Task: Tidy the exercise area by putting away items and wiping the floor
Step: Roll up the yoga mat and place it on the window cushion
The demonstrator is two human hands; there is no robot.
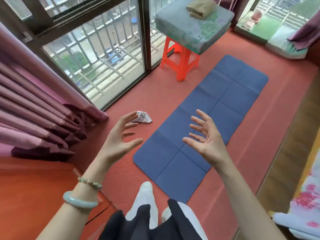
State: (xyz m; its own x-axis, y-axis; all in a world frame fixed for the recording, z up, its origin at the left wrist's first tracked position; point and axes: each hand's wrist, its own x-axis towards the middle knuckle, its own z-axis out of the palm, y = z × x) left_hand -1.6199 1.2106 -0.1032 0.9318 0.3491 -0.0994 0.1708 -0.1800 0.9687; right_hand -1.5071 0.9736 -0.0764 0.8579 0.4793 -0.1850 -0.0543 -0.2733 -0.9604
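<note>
In the head view the left hand point(119, 135) and the right hand point(207, 141) hover over the near half of the blue mat point(225, 94), which lies unfolded on the red floor point(270, 129); each grip is apart, fingers spread, holding nothing. I judge the step is folding the mat, so both hands should take the near short edge and follow the creases. The white cloth point(144, 117) lies near, toward the window.

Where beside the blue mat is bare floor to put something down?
Bare red floor lies between the mat and the window, from the cloth to the stool, and right of the mat up to the brown strip. It is crowded by the curtain and cloth.
</note>
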